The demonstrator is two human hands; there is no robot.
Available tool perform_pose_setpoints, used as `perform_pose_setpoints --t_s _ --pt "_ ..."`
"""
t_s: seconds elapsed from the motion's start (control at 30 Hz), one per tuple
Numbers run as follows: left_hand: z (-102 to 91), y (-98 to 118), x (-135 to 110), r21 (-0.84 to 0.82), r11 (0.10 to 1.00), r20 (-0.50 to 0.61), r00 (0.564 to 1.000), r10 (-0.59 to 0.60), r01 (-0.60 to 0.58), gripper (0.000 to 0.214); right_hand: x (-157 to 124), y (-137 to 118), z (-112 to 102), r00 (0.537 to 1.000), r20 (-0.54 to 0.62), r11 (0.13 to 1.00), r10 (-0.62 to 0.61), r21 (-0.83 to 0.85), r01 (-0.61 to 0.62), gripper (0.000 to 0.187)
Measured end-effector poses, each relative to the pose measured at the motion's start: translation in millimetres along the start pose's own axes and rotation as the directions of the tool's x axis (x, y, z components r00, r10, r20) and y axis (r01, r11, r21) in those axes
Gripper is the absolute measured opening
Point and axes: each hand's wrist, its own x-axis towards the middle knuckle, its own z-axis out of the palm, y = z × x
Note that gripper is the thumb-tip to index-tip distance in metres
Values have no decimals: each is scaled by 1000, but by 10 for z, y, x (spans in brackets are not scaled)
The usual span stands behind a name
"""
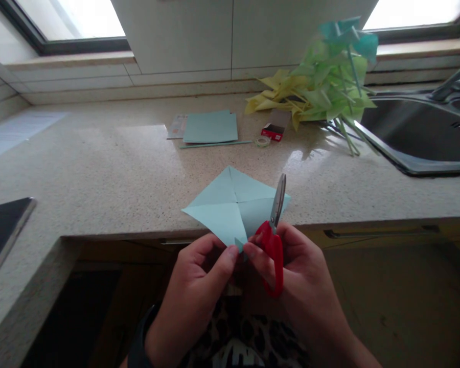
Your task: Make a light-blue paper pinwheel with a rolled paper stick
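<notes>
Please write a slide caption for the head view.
Left hand and right hand hold creased pale-blue paper at its near corner; the right also holds red-handled scissors.

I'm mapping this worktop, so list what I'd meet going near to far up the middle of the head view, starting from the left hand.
Bare left hand → creased sheet of pale blue paper → thin pale blue stick → stack of pale blue sheets → pale wall.
</notes>
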Motion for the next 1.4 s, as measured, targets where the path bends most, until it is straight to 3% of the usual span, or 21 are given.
perform_pose_setpoints --t_s 0.2,1.1,1.23,1.33,1.4 --pt "16 4 35 13 1000 29 1000 1 -2 23 16 13 11 998 -54 999 -31 -19 30 21" --pt "22 50 113 -15 998 3 998 -55 55 23 61 -41 18 996 -81 993 -45 -110 36 21" --pt "-28 92 118 29 999 -22 999 -41 42 26 9 -60 -142 1000 -5 985 15 -172 -15 20" --pt "-79 131 116 54 998 -21 1000 -16 17 26 -86 -71 -313 985 110 964 135 -245 -105 29" --pt "-104 145 114 70 997 -24 1000 -16 18 25 -161 -60 -411 973 110 946 203 -279 -166 38"
